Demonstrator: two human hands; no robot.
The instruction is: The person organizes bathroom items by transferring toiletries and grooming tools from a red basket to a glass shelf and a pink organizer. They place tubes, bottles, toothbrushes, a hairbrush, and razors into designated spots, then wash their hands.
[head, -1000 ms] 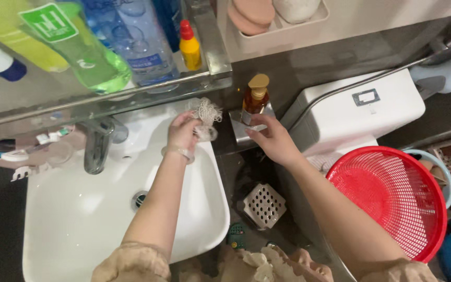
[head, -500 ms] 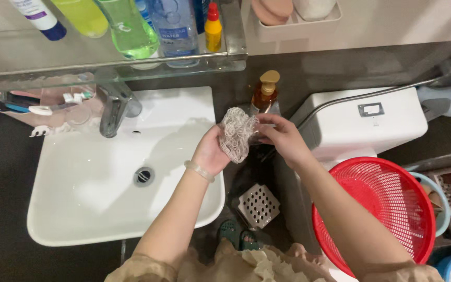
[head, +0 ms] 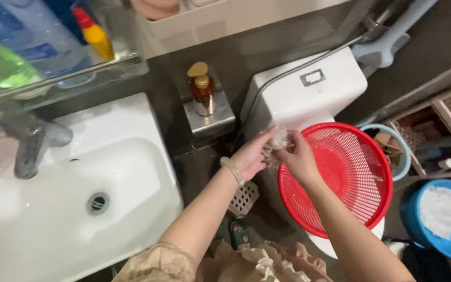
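Left hand (head: 251, 156) and right hand (head: 298, 156) pressed together, both closed on small crumpled pale cloth (head: 276, 140) bunched between fingers. Cloth held over left rim of red mesh basket (head: 340, 172), which sits on white toilet (head: 309, 89). Amber pump bottle (head: 202, 89) on steel ledge, far left of hands. White sink (head: 69, 209) further left. Blue bucket (head: 444, 219) near right.
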